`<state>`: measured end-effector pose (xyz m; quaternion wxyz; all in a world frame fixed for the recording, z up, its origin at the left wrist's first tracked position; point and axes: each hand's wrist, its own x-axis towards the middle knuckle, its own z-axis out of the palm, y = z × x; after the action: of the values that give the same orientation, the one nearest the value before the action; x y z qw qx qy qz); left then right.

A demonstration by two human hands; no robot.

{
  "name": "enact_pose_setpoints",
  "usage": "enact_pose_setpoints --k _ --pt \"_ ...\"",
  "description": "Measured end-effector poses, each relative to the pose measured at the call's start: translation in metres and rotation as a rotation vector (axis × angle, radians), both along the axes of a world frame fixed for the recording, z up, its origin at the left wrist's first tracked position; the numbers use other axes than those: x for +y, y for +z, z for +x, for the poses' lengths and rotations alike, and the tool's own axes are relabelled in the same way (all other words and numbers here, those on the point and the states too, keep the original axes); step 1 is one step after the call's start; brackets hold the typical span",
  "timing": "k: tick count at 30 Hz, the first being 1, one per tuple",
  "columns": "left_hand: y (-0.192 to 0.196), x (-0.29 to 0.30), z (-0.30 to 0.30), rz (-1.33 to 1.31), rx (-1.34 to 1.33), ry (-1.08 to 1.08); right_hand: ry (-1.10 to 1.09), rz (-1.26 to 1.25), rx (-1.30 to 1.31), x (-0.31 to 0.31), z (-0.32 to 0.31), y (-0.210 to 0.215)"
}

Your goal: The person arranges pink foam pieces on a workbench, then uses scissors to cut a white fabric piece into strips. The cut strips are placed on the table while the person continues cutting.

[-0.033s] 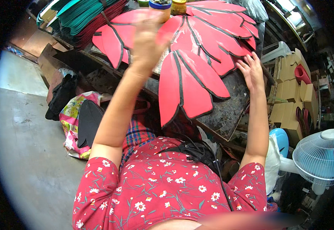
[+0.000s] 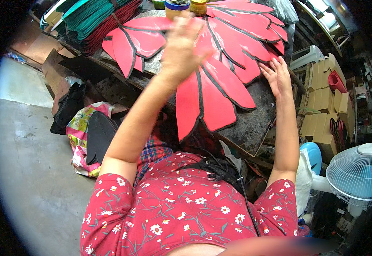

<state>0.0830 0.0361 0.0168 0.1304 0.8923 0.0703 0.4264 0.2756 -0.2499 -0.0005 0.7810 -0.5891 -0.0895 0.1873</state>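
Note:
Pink-red flat petal-shaped pieces with black edges (image 2: 218,113) lie fanned out and overlapping on a dark worktable (image 2: 254,132). Whitish glossy streaks show on several of them. Over the middle of the fan is my left hand (image 2: 181,53), blurred by motion, fingers stretched and thumb out. It holds nothing I can see, and I cannot tell whether it touches the pieces. At the right edge of the fan, my right hand (image 2: 280,77) has its fingers spread, the tips close to the pieces' edge, with nothing in it.
An open jar with a blue rim (image 2: 177,7) and a smaller yellow jar (image 2: 198,7) stand at the far edge. Stacked green sheets (image 2: 87,19) lie far left. Cardboard boxes (image 2: 322,100) and a white fan (image 2: 352,173) are right. A colourful bag (image 2: 77,132) sits below left.
My left hand has shifted to the right across the pink-red pieces, uncovering more of those at the left. My right hand has moved only slightly.

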Motion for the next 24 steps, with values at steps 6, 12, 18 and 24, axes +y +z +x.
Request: enact_pose_setpoints --k 6,12,18,24 --pt "-0.016 -0.111 0.07 0.078 0.151 -0.074 0.269 0.218 -0.266 0.036 -0.007 0.058" --pt "0.008 -0.087 0.079 -0.088 -0.216 -0.208 0.29 -0.13 -0.466 0.009 0.009 0.075" --pt "0.023 -0.051 0.057 -0.388 -0.127 -0.197 0.065 -0.658 -0.279 0.006 0.03 0.001" --pt "0.012 -0.061 0.066 -0.147 -0.369 -0.225 0.303 0.084 -0.209 0.058 0.015 0.032"
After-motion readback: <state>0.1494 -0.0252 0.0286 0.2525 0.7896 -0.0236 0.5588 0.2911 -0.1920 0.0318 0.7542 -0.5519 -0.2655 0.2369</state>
